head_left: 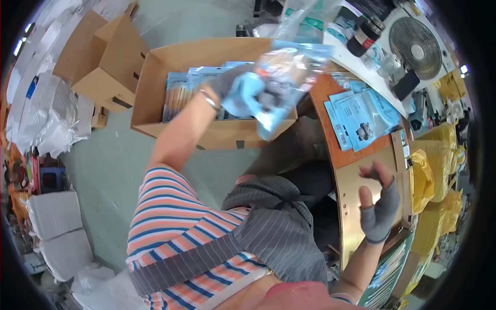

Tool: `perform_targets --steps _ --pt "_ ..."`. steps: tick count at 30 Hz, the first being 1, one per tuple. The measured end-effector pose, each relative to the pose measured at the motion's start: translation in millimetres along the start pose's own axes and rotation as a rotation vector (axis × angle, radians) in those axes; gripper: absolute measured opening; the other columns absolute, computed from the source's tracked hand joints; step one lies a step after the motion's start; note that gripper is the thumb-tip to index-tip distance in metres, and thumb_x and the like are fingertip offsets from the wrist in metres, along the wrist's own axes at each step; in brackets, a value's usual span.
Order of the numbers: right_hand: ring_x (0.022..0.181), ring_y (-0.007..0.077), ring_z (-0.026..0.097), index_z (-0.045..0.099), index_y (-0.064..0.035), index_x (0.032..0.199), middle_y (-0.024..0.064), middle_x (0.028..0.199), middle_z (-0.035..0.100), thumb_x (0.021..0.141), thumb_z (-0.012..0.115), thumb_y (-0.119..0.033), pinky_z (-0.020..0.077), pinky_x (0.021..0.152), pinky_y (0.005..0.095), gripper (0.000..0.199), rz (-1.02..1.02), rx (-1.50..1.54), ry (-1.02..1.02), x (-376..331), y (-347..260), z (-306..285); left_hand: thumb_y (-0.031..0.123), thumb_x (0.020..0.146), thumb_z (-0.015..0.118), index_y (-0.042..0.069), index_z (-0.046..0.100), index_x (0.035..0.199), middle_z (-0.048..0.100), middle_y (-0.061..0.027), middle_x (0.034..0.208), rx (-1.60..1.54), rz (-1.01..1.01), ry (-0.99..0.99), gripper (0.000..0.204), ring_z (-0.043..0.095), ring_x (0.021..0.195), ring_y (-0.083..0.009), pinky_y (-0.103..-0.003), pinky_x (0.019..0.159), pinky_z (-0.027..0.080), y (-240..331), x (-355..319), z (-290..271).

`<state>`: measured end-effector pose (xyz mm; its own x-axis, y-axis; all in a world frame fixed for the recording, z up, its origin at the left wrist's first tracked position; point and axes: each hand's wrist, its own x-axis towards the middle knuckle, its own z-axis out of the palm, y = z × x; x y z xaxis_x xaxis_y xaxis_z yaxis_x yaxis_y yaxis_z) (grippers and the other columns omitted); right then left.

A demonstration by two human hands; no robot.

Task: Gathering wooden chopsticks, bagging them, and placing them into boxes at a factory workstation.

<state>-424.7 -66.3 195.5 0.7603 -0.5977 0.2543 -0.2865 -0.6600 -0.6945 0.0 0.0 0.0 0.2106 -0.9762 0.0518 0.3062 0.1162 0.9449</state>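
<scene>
Packet (pixel 302 70), blue and clear, over box (pixel 222 138)'s right end, clasped in my left hand (pixel 227 85); my right hand (pixel 381 207) empty, fingers parted, above desk (pixel 350 178).

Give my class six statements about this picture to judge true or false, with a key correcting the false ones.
1. The left hand holds a clear-and-blue packet. True.
2. The right hand wears a fingerless grey glove. True.
3. The right hand grips a bottle. False: it is empty, fingers apart.
4. The fan stands inside the open cardboard box. False: the fan is at upper right, outside that box.
5. Blue packets lie on the brown tabletop. True.
6. The bracelet is on the right wrist. False: left.
</scene>
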Motion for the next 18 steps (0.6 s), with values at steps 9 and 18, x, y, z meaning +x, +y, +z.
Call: perform_targets --steps 9,18 --pt "0.084 0.0257 0.065 0.061 -0.0064 0.109 0.0133 0.091 0.066 0.086 0.061 -0.026 0.0502 0.075 0.035 0.03 0.424 -0.02 0.326 -90.6 92.5 -8.1 0.029 0.088 0.06 0.001 0.06 0.105 0.065 -0.0116 0.1 0.522 -0.337 -0.45 0.033 0.062 0.085 -0.0202 -0.033 0.074 0.052 12.2 -66.6 -200.7" --pt "0.073 0.0183 0.057 0.057 -0.0052 0.111 0.0071 0.077 0.058 0.089 0.056 -0.028 0.0459 0.07 0.0327 0.031 0.564 -0.074 0.724 -195.0 94.0 -34.1 0.031 0.086 0.061 0.001 0.058 0.103 0.065 -0.0158 0.1 0.974 0.248 0.138 0.034 0.062 0.086 -0.0245 -0.036 0.072 0.053 -66.6 255.7 -2.3"
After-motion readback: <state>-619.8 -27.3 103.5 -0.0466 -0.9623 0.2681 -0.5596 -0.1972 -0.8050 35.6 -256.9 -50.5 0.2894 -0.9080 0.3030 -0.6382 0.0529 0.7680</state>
